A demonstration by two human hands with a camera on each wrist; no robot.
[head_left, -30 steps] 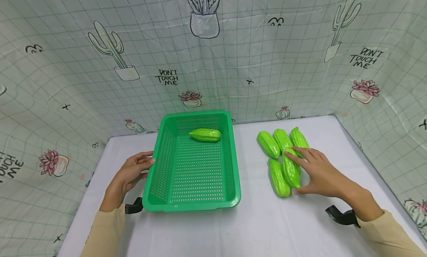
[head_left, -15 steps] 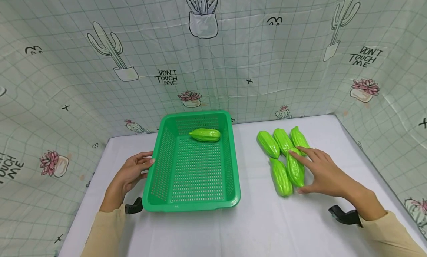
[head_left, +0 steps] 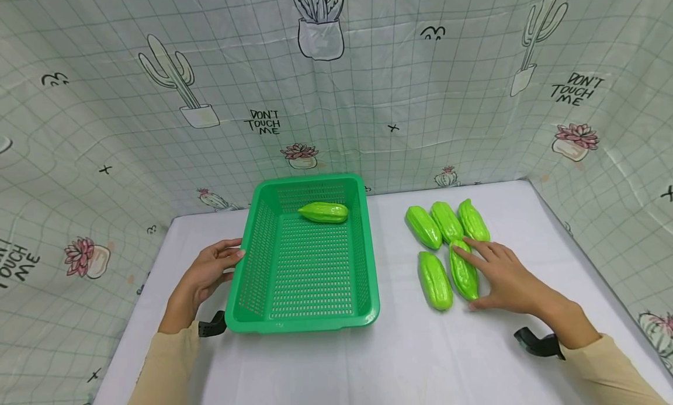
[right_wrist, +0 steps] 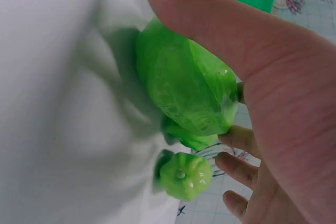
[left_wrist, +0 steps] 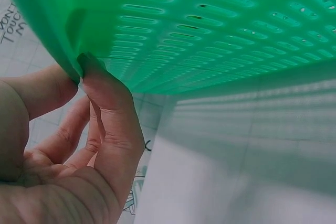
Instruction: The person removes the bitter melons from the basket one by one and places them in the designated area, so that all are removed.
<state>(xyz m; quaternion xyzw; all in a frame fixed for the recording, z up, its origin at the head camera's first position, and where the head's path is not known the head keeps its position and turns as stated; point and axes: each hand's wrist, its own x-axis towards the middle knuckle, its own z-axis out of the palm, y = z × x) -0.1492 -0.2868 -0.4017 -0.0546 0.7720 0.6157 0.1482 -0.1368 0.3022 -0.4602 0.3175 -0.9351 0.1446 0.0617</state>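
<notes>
My left hand (head_left: pixel 211 269) pinches the left rim of a green slotted plastic basket (head_left: pixel 372 276). In the left wrist view, thumb and index finger (left_wrist: pixel 113 108) meet at the rim. One glossy light-green bitter melon (head_left: pixel 323 213) lies inside at the basket's far end. Right of the basket, my right hand (head_left: pixel 507 276) holds another bitter melon (head_left: pixel 462 273) on the table, thumb at its near end and fingers at its far end. Seen from the right wrist, the thumb crosses in front of this melon (right_wrist: pixel 184 82), and a fingertip touches its end.
Beside the held one lies a bitter melon (head_left: pixel 435 281). Behind are three others, a left one (head_left: pixel 423 227), a middle one (head_left: pixel 447 222) and a right one (head_left: pixel 474 220). A patterned cloth (head_left: pixel 389 89) walls the back and sides of the white table (head_left: pixel 410 358).
My right hand and its bitter melon shift slightly right, then back left and nearer. The neighbouring melon drifts right, then left, leaving a gap. My left hand and the basket stay put.
</notes>
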